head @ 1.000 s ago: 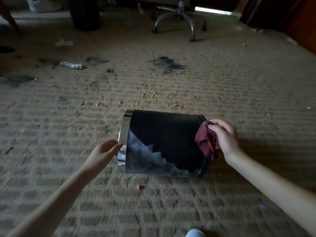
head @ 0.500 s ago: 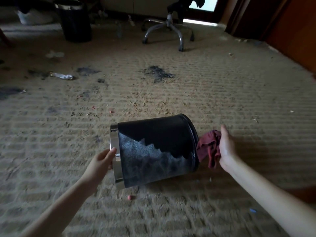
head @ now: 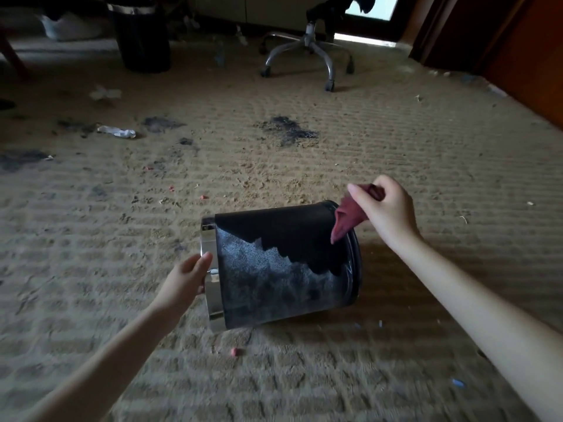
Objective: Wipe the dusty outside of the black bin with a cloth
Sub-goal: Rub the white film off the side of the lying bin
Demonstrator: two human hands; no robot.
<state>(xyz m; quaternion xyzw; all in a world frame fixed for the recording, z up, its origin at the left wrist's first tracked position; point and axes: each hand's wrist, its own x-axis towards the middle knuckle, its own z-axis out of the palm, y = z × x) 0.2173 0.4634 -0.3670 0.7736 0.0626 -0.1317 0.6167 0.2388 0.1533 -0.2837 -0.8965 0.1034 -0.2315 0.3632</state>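
The black bin (head: 283,269) lies on its side on the carpet, its chrome rim to the left and its base to the right. The upper part of its wall is clean black; the lower part is grey with dust, with a jagged border between them. My left hand (head: 185,278) grips the chrome rim. My right hand (head: 384,208) is raised just above the bin's base end and pinches a dark red cloth (head: 345,219), which hangs down and touches the bin's upper right edge.
The beige carpet (head: 304,376) carries dark stains, crumbs and small bits of litter. A second black bin (head: 141,38) stands at the back left. An office chair base (head: 307,53) is at the back centre. A wooden panel (head: 524,56) runs along the right.
My left hand has taken hold of the rim and turned the bin's base end away from me. My right hand lifted the cloth off the base end and now holds it above.
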